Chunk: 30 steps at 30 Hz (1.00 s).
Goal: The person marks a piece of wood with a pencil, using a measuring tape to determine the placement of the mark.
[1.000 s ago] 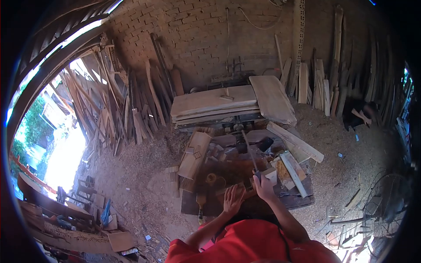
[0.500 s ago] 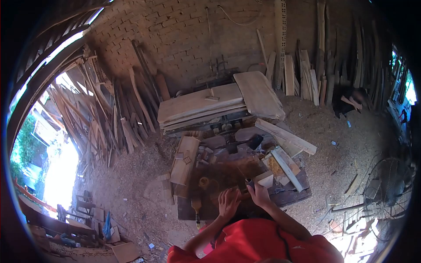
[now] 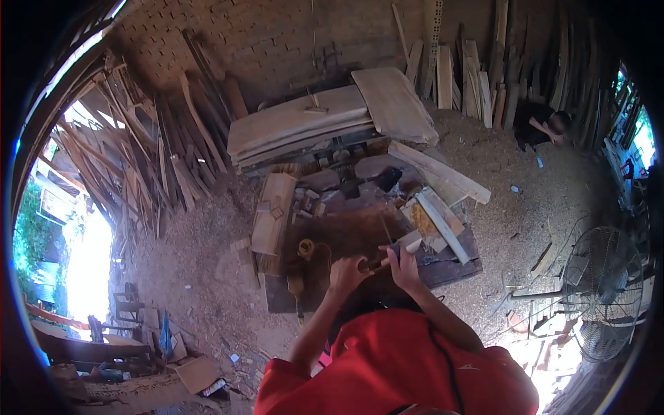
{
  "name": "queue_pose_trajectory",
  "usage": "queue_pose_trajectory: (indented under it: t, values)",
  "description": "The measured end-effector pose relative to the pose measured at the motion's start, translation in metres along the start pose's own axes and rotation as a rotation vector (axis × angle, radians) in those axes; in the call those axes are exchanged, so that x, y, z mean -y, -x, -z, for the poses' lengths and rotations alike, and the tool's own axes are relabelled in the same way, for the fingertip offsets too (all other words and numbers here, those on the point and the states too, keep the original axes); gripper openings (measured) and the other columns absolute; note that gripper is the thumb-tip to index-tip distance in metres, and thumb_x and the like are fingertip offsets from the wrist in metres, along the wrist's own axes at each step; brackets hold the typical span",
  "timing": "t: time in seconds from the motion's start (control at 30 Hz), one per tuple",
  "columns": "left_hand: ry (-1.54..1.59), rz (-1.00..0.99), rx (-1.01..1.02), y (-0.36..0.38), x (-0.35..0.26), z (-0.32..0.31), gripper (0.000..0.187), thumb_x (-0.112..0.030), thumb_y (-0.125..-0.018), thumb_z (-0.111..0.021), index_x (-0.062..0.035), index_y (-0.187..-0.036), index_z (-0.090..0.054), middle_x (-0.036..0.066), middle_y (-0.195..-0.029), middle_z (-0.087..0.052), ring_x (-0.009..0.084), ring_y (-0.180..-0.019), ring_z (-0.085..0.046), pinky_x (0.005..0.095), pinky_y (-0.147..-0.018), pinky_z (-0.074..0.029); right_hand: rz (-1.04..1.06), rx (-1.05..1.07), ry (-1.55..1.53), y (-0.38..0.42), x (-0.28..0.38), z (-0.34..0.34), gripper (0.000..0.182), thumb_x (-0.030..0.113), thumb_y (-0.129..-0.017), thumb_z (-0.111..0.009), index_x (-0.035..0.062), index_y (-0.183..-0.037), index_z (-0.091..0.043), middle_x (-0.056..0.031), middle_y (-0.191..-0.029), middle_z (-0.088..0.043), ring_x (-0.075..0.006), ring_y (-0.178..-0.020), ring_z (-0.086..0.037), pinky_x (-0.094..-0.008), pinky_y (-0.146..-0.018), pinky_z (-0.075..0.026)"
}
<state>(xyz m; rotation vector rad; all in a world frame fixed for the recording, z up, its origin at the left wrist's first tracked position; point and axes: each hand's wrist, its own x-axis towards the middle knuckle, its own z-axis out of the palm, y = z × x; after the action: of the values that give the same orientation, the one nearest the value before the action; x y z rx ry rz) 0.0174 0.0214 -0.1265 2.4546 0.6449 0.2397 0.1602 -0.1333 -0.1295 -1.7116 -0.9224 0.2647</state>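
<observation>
Over the front of the dark workbench (image 3: pixel 332 238), my left hand (image 3: pixel 348 274) is curled round one end of a narrow wooden piece (image 3: pixel 377 265). My right hand (image 3: pixel 402 268) grips something dark and small at the piece's other end, beside a pale wood block (image 3: pixel 411 241). What the dark item is cannot be made out. To the left of my hands lie a yellow round object (image 3: pixel 306 247) and a brush (image 3: pixel 296 285) with its handle towards me.
Boards lie on the bench's right side (image 3: pixel 443 226) and left side (image 3: pixel 273 213). Large planks (image 3: pixel 304 123) are stacked behind. A fan (image 3: pixel 602 277) stands at right. Another person (image 3: pixel 543 126) crouches at the far right, near leaning timber.
The view has tilted, so the bench appears higher. My left hand has gone from lying spread on the bench to curling round the wooden piece, which now shows between my hands.
</observation>
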Motion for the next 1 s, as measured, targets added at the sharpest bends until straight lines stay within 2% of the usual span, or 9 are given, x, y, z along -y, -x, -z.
queue_pose_trajectory:
  t: [0.07,0.2,0.23,0.33,0.53,0.63,0.73,0.83,1.0]
  values:
    - [0.002,0.052,0.005,0.002,0.003,0.0,0.047,-0.042,-0.073,-0.09,-0.014,-0.109,-0.079,0.014,-0.098,-0.079,0.0351,-0.094,-0.075,0.0472,-0.083,-0.059,0.011,-0.052,0.013,-0.002,0.001,0.002,0.021,0.018,-0.109,-0.053,-0.0003,-0.112,-0.063,-0.0173,-0.09,-0.075,-0.0396,-0.086,-0.075,-0.0446,-0.075,-0.056]
    - [0.012,0.144,-0.064,0.009,0.011,0.007,0.047,-0.042,-0.072,-0.09,-0.015,-0.11,-0.08,0.014,-0.099,-0.079,0.0349,-0.095,-0.075,0.0459,-0.085,-0.059,-0.119,0.071,0.101,0.004,-0.008,0.015,0.022,0.023,-0.108,-0.057,0.0011,-0.114,-0.059,-0.0226,-0.088,-0.071,-0.0484,-0.087,-0.07,-0.0514,-0.073,-0.055]
    - [0.012,0.203,-0.063,0.011,0.011,0.01,0.047,-0.041,-0.072,-0.09,-0.0136,-0.11,-0.08,0.014,-0.099,-0.079,0.0346,-0.095,-0.076,0.0456,-0.086,-0.059,-0.114,0.091,0.172,0.007,-0.011,0.016,0.029,0.026,-0.107,-0.058,-0.0002,-0.119,-0.059,-0.0267,-0.097,-0.07,-0.0525,-0.094,-0.066,-0.055,-0.078,-0.054]
    - [0.105,0.276,-0.152,0.015,0.016,0.013,0.047,-0.039,-0.072,-0.09,-0.0119,-0.109,-0.081,0.014,-0.098,-0.079,0.0343,-0.095,-0.076,0.0453,-0.085,-0.06,-0.084,0.182,0.225,0.021,-0.032,0.019,0.036,0.028,-0.107,-0.059,-0.0016,-0.126,-0.057,-0.031,-0.111,-0.068,-0.0543,-0.104,-0.064,-0.0578,-0.086,-0.052]
    - [0.204,0.398,-0.232,0.016,0.03,0.014,0.046,-0.038,-0.072,-0.09,-0.0099,-0.107,-0.081,0.015,-0.095,-0.079,0.0342,-0.093,-0.077,0.0442,-0.083,-0.061,0.051,0.241,0.249,0.035,-0.037,0.025,0.045,0.029,-0.107,-0.058,-0.0037,-0.138,-0.052,-0.035,-0.124,-0.064,-0.0554,-0.115,-0.06,-0.0594,-0.095,-0.05]
    - [0.132,0.355,-0.279,0.019,0.019,0.018,0.047,-0.039,-0.072,-0.09,-0.0098,-0.108,-0.081,0.015,-0.096,-0.079,0.0343,-0.092,-0.077,0.0437,-0.083,-0.06,0.019,0.301,0.258,0.035,-0.045,0.023,0.05,0.034,-0.108,-0.056,-0.0052,-0.139,-0.052,-0.0361,-0.121,-0.065,-0.0554,-0.114,-0.062,-0.059,-0.094,-0.051]
    - [0.093,0.29,-0.248,0.019,0.016,0.027,0.047,-0.04,-0.074,-0.091,-0.0103,-0.109,-0.08,0.015,-0.098,-0.079,0.0348,-0.095,-0.076,0.0439,-0.084,-0.06,-0.152,0.431,0.271,0.032,-0.045,0.026,0.055,0.04,-0.108,-0.054,-0.0072,-0.137,-0.054,-0.0371,-0.116,-0.067,-0.0554,-0.11,-0.063,-0.0585,-0.093,-0.052]
    - [0.02,0.228,-0.168,0.014,0.022,0.029,0.047,-0.038,-0.075,-0.09,-0.01,-0.11,-0.079,0.015,-0.101,-0.079,0.0352,-0.098,-0.076,0.045,-0.085,-0.059,-0.095,0.403,0.234,0.031,-0.059,0.022,0.06,0.045,-0.108,-0.052,-0.009,-0.134,-0.056,-0.0372,-0.108,-0.069,-0.0552,-0.106,-0.065,-0.058,-0.092,-0.053]
    - [0.105,0.188,-0.071,-0.003,0.01,0.033,0.048,-0.037,-0.083,-0.085,-0.0073,-0.12,-0.074,0.018,-0.105,-0.078,0.0386,-0.101,-0.073,0.0483,-0.088,-0.057,-0.18,0.521,0.328,0.023,-0.052,0.033,0.062,0.046,-0.108,-0.051,-0.01,-0.135,-0.056,-0.0369,-0.109,-0.069,-0.0552,-0.106,-0.066,-0.0574,-0.093,-0.053]
